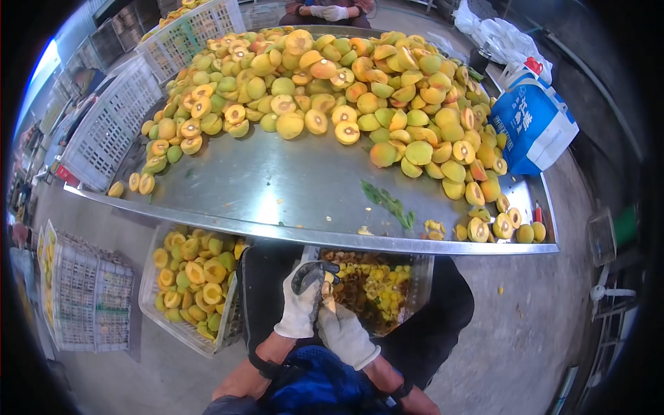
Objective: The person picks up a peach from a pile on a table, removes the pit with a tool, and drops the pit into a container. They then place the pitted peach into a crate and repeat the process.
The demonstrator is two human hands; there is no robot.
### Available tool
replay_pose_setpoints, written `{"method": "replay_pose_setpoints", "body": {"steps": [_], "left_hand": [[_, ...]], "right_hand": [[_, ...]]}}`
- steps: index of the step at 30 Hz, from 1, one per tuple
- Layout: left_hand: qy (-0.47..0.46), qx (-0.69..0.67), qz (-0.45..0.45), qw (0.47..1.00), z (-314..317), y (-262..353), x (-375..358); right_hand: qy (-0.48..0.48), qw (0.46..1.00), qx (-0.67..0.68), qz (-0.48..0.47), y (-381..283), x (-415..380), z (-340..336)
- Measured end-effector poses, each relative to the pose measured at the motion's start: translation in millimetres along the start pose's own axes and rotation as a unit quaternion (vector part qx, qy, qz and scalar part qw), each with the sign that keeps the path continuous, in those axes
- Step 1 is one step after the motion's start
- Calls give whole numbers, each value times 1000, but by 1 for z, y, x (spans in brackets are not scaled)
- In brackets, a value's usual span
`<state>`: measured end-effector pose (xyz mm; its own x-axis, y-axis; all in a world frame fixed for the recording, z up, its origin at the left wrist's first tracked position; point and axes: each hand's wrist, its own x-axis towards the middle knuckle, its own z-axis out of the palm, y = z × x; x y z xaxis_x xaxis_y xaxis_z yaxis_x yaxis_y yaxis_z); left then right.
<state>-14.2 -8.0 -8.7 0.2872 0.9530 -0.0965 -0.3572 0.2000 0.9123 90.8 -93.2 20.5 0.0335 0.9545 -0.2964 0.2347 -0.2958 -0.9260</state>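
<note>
My left hand [300, 304], in a white glove with dark, stained fingers, is closed around a small yellowish piece of peach [328, 278]. Just below and touching it, my right hand [346, 335] in a grey-white glove is also closed. Something small and pale orange shows at its fingertips, too small to name. Both hands are in front of a crate [420, 304] between my knees that holds yellow bits and brown scraps. Above them, the metal table [256, 180] carries a large heap of halved yellow peaches [297, 90], many with the stone showing.
A crate [146, 311] of pitted halves stands on the floor to the left, near stacked crates [93, 294]. White crates [111, 124] lean at the table's left side. A blue bag [529, 128] is at the right edge. Leaves [389, 204] lie on the table. Another person's gloved hands [328, 12] are opposite.
</note>
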Motion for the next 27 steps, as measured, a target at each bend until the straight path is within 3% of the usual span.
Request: {"method": "replay_pose_setpoints", "body": {"steps": [3, 6, 8, 9, 10, 11, 13, 17, 18, 20, 24, 27], "left_hand": [[-14, 23, 26, 999, -1, 0, 2], [-44, 17, -25, 999, -9, -3, 6], [-34, 33, -12, 999, -13, -9, 7], [-29, 40, -6, 999, -13, -11, 7], [-4, -41, 3, 999, 2, 4, 5], [5, -96, -20, 995, -1, 1, 5], [6, -134, -26, 991, -6, -3, 9], [16, -71, -20, 997, -6, -12, -4], [11, -159, -80, 984, -8, -8, -11], [8, -152, -91, 984, -4, -2, -13], [2, -196, -156, 968, -7, -1, -12], [-48, -58, -98, 992, 0, 4, -13]], "right_hand": [[7, 1000, -2, -17, 14, 3, 5], [58, 998, -23, -31, 21, 2, 13], [43, 996, 54, -49, 34, 3, 10], [39, 979, 200, 18, 19, 1, 5], [54, 934, 342, 84, 4, -1, 0], [71, 928, 360, 65, 3, -1, -2], [74, 924, 359, 111, -7, -2, -14], [102, 953, 280, 59, 2, 5, -5], [117, 954, 272, 52, 2, 8, -5], [133, 946, 292, 54, -6, 9, -9], [164, 967, 194, 18, 4, 11, -11], [209, 973, 79, -52, 2, 14, -15]]}}
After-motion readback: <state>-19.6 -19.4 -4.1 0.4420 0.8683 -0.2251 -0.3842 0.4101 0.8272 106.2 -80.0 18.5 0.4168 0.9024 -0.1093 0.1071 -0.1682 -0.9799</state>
